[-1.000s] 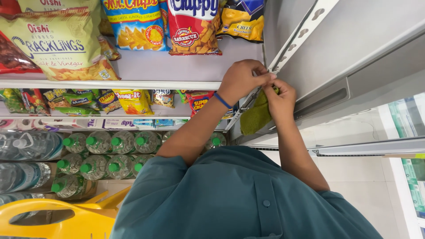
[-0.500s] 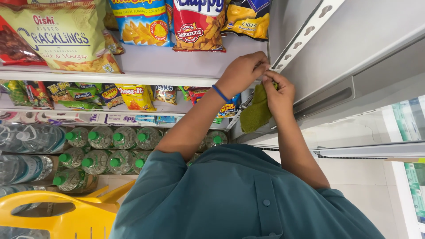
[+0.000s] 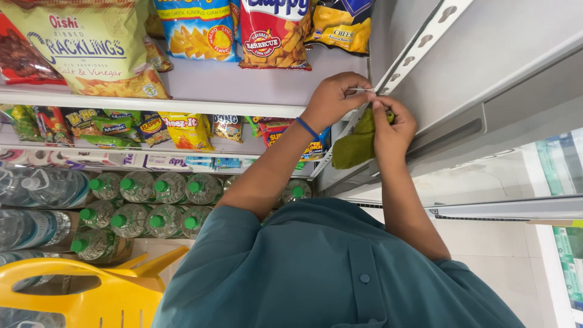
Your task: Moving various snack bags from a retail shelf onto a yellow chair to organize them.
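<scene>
Green cloth (image 3: 357,143): bunched and hanging, pinned under your right hand (image 3: 393,124) against the white slotted shelf upright (image 3: 419,45); it droops just below and to the left of that hand.
Right hand: fingers closed together on the cloth's upper end, fingertips up at the upright's edge.
Left hand (image 3: 335,100): fingers curled and pinched on a thin pale strip or tag (image 3: 362,90) at the upright; what the strip is cannot be told. A blue wristband (image 3: 308,128) sits on this wrist.
Change over the last second: both hands remain at the same spot on the upright, touching one another; the cloth has stayed beneath the right hand, and only the view has drifted slightly. In judgement, the fine work at the upright is ongoing, not finished.
Left of the hands: grey shelf (image 3: 200,82) bearing snack bags, among them a red barbecue chip bag (image 3: 273,33).
Below the hands: a lower row of smaller snack packets (image 3: 182,129), then green-capped water bottles (image 3: 152,203).
Far below-left: yellow shopping basket (image 3: 79,294).
Right of the hands: glass-fronted cooler door (image 3: 516,176).
</scene>
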